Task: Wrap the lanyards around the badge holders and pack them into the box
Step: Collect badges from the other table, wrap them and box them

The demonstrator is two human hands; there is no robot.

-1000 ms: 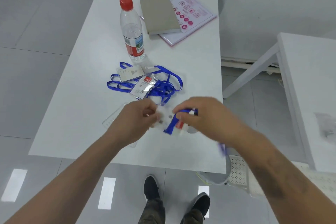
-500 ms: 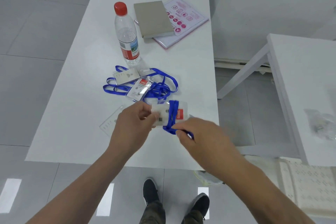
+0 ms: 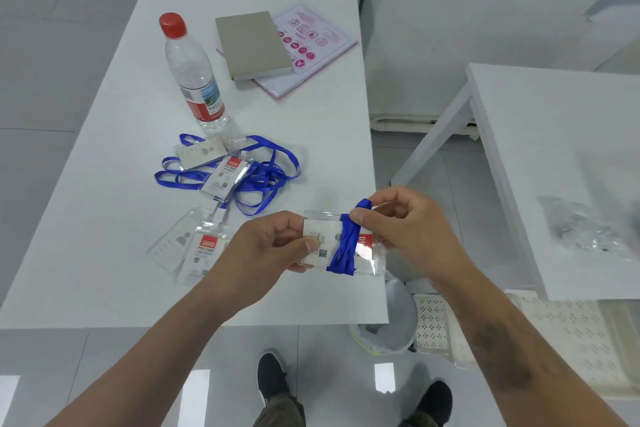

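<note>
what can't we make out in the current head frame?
- Loose end of the blue lanyard: head view, covered by the right hand.
- Left edge of the held badge holder: head view, behind the left hand.
- Clear bag on the side table: head view, blurred, contents unreadable.
- Packing box: no open box seen in the head view.

A clear badge holder [image 3: 320, 242] wound with a blue lanyard [image 3: 344, 246] is hanging above the surface's near right corner, while two more holders [image 3: 221, 173] are lying mid-surface on loose blue lanyards [image 3: 266, 180], and two bare holders [image 3: 187, 248] are lying nearer the near edge.
</note>
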